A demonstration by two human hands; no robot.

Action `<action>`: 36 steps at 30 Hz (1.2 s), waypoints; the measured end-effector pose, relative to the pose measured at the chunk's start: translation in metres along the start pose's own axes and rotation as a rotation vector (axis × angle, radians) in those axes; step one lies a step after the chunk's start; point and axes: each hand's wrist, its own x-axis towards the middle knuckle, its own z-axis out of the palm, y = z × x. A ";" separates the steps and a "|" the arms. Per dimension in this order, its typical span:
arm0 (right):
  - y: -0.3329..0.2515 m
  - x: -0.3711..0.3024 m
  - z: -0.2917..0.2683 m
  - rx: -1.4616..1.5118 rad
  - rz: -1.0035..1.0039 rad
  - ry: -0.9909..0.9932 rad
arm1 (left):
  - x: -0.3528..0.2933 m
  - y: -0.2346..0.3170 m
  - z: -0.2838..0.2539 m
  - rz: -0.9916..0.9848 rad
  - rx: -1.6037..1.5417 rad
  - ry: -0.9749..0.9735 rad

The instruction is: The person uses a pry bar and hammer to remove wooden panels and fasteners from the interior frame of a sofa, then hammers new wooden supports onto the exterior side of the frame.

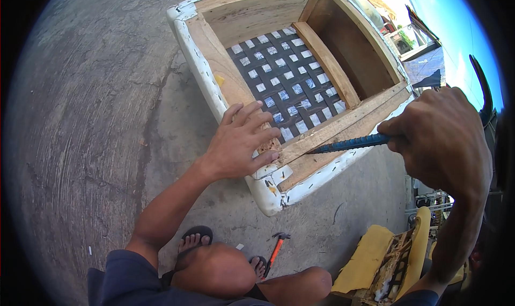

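Observation:
An upturned seat frame of bare wood stands before me, its outside wrapped in white stapled covering. Black woven webbing crosses its inside. My left hand lies on the frame's near left corner, fingers spread over the wooden rail and thumb on the wood. My right hand is closed round one end of a blue ribbed metal rod. The rod's dark far tip meets the near rail at the line between two wooden pieces; how deep it sits I cannot tell.
A claw hammer with an orange handle lies on the concrete by my foot. At lower right are yellow foam pieces and a torn, dismantled part. A wooden crosspiece spans the frame's inside. Clutter stands along the right edge.

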 end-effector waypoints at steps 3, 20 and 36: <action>-0.019 0.002 -0.011 -0.092 -0.099 0.113 | 0.001 0.002 0.005 -0.035 0.002 -0.022; -0.048 -0.109 0.121 0.408 0.298 0.236 | 0.007 0.011 0.008 -0.022 0.059 -0.030; -0.040 -0.056 0.060 0.132 -0.017 0.440 | 0.010 0.014 0.005 -0.016 0.051 -0.089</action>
